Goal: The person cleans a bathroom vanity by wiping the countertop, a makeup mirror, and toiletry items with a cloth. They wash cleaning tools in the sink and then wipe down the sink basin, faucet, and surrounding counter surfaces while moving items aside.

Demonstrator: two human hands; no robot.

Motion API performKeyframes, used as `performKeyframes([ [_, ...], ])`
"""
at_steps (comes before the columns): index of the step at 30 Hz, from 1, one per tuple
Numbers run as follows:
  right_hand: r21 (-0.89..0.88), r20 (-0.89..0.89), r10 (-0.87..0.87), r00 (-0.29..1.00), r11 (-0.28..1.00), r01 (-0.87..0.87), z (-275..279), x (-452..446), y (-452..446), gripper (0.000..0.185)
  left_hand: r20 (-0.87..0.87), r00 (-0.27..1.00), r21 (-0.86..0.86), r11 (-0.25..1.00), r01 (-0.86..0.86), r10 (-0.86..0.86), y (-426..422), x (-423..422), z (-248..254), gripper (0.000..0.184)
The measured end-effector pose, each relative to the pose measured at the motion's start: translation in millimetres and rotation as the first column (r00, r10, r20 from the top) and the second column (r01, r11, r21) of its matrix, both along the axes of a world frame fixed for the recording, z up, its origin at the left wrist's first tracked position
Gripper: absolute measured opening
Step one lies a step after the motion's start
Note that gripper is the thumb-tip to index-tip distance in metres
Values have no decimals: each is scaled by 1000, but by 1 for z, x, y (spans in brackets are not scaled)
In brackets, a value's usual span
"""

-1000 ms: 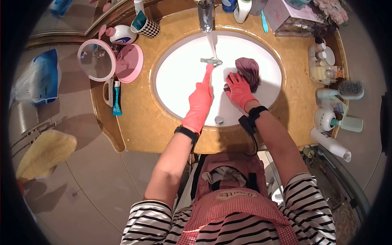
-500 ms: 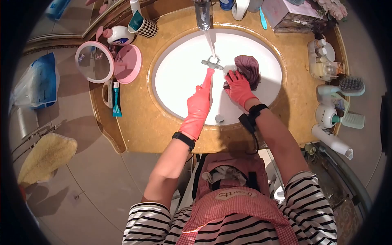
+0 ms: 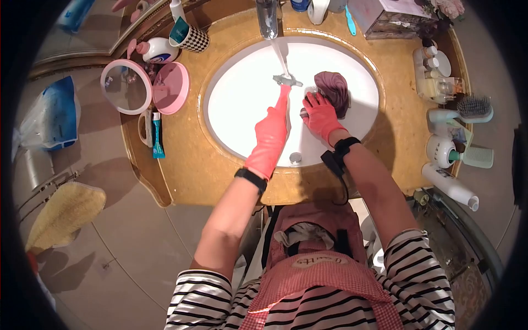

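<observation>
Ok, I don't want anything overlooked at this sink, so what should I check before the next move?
1. Pink gloves on both hands: ok.
2. Water running: ok, a stream falls from the faucet to the grey piece.
3. Left hand gripping that piece firmly: cannot tell; its extended end meets it.
4. Purple cloth clear of the stream: ok, it lies to the right, by the right hand.
5. Right wristband clear of the stream: ok.
6. Toothpaste tube outside the basin: ok, on the counter.
</observation>
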State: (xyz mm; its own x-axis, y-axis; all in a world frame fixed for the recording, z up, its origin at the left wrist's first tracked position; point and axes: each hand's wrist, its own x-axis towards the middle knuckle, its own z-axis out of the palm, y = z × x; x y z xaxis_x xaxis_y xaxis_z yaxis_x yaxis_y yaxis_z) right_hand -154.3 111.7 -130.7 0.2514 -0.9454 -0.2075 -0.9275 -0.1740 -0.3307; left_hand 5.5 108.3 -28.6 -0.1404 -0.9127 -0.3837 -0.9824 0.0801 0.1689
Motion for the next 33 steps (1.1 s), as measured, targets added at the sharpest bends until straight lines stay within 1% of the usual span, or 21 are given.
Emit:
performKeyframes([
  [1, 19, 3, 10, 1000, 1000, -10, 2, 0, -2, 53, 3, 1000, 19, 1000, 1, -1, 1, 0, 1, 67],
  [3, 46, 4, 19, 1000, 999, -19, 3, -1, -2, 52, -16, 1000, -4, 1000, -7, 7, -2, 1, -1, 66],
  [5, -26, 45, -8, 999, 1000, 10, 1, 0, 2, 51, -40, 999, -18, 1000, -17, 16, -4, 1, -3, 65],
  [7, -16, 39, -11, 999, 1000, 12, 1, 1, 6, 51, -105, 994, -74, 997, -11, 3, -7, 1, -2, 62],
  [8, -21, 36, -11, 999, 1000, 12, 1, 0, 2, 51, -105, 995, -81, 997, -9, 1, -7, -2, 1, 62],
  [10, -22, 36, -9, 999, 1000, 10, 0, 1, 0, 51, 2, 997, 90, 993, -76, 76, 3, -6, 8, 61],
  [11, -16, 30, -7, 1000, 1000, 7, -1, 1, 1, 52, 3, 997, 91, 993, -76, 76, -1, -6, 6, 61],
  [13, -38, 47, -15, 999, 999, 17, -4, 1, 2, 52, -66, 997, -56, 998, -41, 37, -6, -5, 1, 59],
  [15, -68, 62, -23, 998, 997, 27, 0, 0, 3, 52, -69, 997, -45, 998, -41, 37, -1, -4, 0, 59],
  [16, -13, 40, -10, 999, 1000, 11, 3, -1, 1, 52, -69, 997, -44, 998, -40, 37, -1, -3, 1, 59],
  [17, 46, 22, 4, 1000, 999, -5, 3, 0, 0, 52, -40, 998, 22, 998, -54, 55, 4, -5, 5, 59],
  [18, 47, 25, 3, 1000, 999, -4, 0, 1, -1, 52, -38, 998, 22, 998, -53, 54, 3, -4, 7, 59],
  [20, -34, 64, -20, 998, 999, 22, -4, 2, 2, 53, -45, 998, 4, 999, -40, 40, 4, -2, 8, 60],
  [21, -28, 64, -21, 998, 999, 23, -6, 2, 5, 53, -44, 998, 10, 999, -39, 39, 4, 1, 5, 60],
  [24, -45, 47, -16, 999, 999, 18, -7, 1, 0, 54, -64, 997, -43, 998, -53, 50, -4, 1, 4, 63],
  [26, -9, 34, -5, 999, 1000, 5, -6, 2, 1, 54, 6, 997, 59, 995, -79, 78, 5, -1, 8, 69],
  [27, -7, 35, -5, 999, 1000, 5, -6, 2, 1, 54, 7, 997, 62, 995, -79, 79, 2, 0, 7, 69],
  [29, -50, 74, -30, 997, 998, 34, -8, 3, 3, 54, -89, 994, -49, 996, -71, 66, -5, 3, 3, 73],
  [30, -47, 70, -29, 997, 998, 32, -7, 1, 5, 54, -92, 993, -46, 996, -72, 68, -2, 3, 2, 73],
  [32, 11, 50, 7, 999, 1000, -8, -6, 1, -1, 54, -47, 995, 30, 996, -82, 84, 1, 3, 3, 73],
  [33, 9, 54, 8, 998, 1000, -8, -5, 3, -2, 54, -19, 993, 88, 990, -115, 117, 5, 1, 5, 73],
])
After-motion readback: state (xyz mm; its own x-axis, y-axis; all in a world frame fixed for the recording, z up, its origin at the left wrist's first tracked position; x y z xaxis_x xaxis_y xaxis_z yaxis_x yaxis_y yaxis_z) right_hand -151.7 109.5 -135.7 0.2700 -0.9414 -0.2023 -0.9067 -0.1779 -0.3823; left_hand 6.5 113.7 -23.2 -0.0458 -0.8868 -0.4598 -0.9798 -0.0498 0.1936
